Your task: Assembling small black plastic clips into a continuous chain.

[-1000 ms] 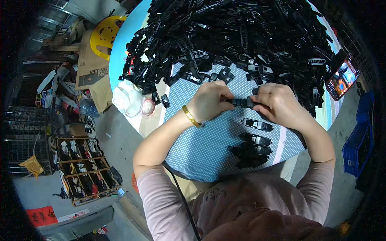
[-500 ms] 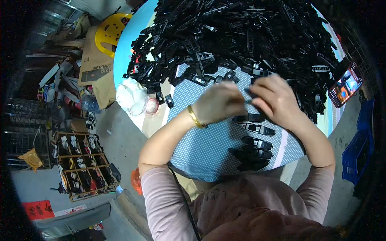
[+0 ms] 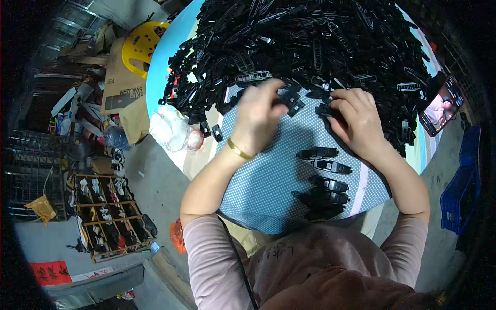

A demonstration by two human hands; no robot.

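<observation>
A big heap of black plastic strips and clip-like parts (image 3: 289, 39) covers the far side of the round table. At the heap's near edge my left hand (image 3: 256, 116), slightly blurred, has its thumb and forefinger apart with nothing seen between them. Loose black pieces (image 3: 294, 103) lie just beside those fingertips. My right hand (image 3: 359, 121) is closed, pinching a small black plastic piece (image 3: 324, 109) between thumb and fingers. Nearer to me, several black clip-like parts (image 3: 331, 166) lie in a column on the blue dotted cloth (image 3: 253, 181).
A crumpled white plastic bag (image 3: 168, 126) rests at the table's left edge. On the right edge leans a lit phone (image 3: 439, 108). Beyond the table are a yellow stool (image 3: 142, 46), a shoe rack (image 3: 111, 214) and a blue crate (image 3: 460, 186).
My left hand has moved away from my right, leftward and up toward the heap, and its fingers have spread. The right hand keeps nearly the same place with the black piece.
</observation>
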